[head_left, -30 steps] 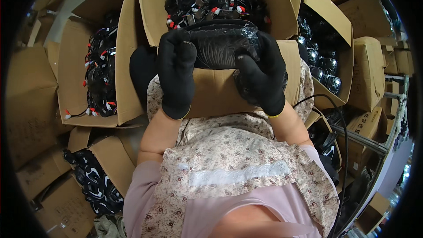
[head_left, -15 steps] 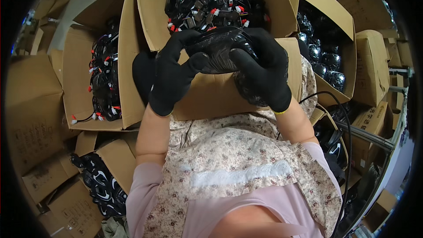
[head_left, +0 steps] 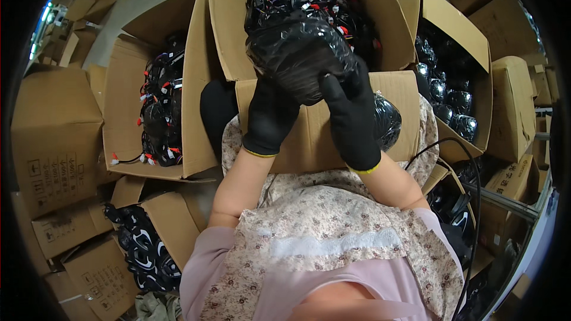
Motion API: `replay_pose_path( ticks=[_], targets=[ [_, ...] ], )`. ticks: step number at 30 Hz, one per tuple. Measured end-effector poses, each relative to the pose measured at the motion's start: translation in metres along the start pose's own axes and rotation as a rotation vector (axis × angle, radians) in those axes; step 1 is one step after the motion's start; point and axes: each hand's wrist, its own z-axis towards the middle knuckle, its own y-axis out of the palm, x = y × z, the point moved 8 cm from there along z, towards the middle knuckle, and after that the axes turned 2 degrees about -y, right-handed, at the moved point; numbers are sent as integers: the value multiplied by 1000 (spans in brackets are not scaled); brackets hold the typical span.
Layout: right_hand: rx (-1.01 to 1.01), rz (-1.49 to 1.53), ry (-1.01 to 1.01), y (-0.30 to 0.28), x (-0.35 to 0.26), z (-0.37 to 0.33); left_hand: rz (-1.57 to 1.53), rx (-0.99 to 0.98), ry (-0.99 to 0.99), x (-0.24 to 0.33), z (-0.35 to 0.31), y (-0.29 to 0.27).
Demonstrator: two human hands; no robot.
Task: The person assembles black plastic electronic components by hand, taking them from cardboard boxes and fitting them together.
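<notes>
A rounded black part wrapped in clear plastic film is held up in front of the middle carton. My left hand, in a black glove, is under its lower left side, its fingers mostly hidden behind it. My right hand, gloved alike, grips its right edge with the thumb on the near face. A second film-wrapped black part rests on the carton flap beside my right hand. Behind the held part, the middle carton holds tangled black units with red and white connectors.
At left an open carton holds more wired units. At right another carton has rows of wrapped black parts. Lower left stands a box of black and white parts. A black cable hangs by a metal rack at right.
The wrapped part has been tilted up so its broad face shows. My left hand has shifted from its left side to beneath it. The whole view has moved slightly.
</notes>
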Motion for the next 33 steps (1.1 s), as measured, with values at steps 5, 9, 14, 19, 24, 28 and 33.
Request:
replay_pose_path(
  ticks=[5, 9, 14, 19, 24, 28, 33],
  targets=[
    [1, -41, -39, -9, -10, 9, -125, 520, 205, 47, -6, -3],
    [-119, -314, -188, -12, -5, 6, 1335, 10, 370, 73, 3, 112],
    [-183, -340, -266, -1, -14, 3, 1415, -170, 277, 55, 8, 134],
    [-163, -245, -177, -13, 1, 4, 1276, -24, 226, 47, 3, 109],
    [-155, -415, -375, -13, -16, 2, 1418, -176, 459, 47, -11, 124],
    [-151, -746, -540, -2, -31, 5, 1814, -422, 900, 47, -37, 155],
    [-180, -394, -345, -7, -15, 5, 1749, -390, 996, 43, -51, 161]
  ],
)
